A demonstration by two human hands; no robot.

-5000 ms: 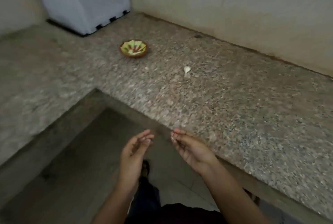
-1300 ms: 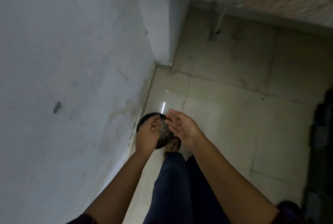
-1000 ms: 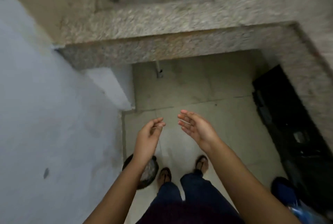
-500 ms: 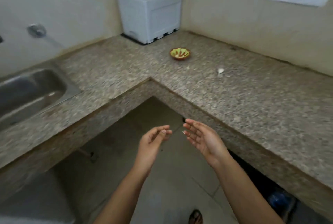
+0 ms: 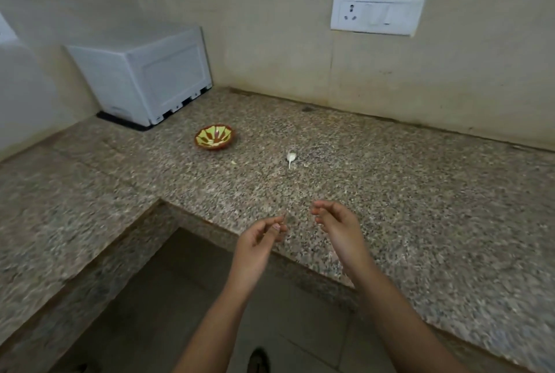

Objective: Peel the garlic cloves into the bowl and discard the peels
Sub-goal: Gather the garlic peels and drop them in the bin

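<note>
Two runs of speckled granite tabletop (image 5: pixel 420 207) meet in an L, with the floor (image 5: pixel 195 297) showing in the gap between them. A white box (image 5: pixel 141 72) sits in the far corner against the wall, and a socket plate (image 5: pixel 377 13) is fixed higher up to its right.

Both forearms reach in from the bottom edge, bare, held level over the tabletop's near edge and touching nothing on it. The left hand (image 5: pixel 258 240) is turned palm inward, its fingers curled and the thumb brought up against the fingertips as in a pinch. A thin pale sliver may sit there, but it is too small and blurred for me to tell whether anything is held. The right hand (image 5: pixel 339 228) faces it just beside, fingers loosely bent, holding nothing.

Further back stands the bowl (image 5: pixel 214 136), near the box; its painted pattern hides whatever lies inside. The garlic (image 5: pixel 290 157) lies on the tabletop to the bowl's right, apart from it and well beyond the hands. A shoe (image 5: pixel 257 359) is cut off by the bottom edge.
</note>
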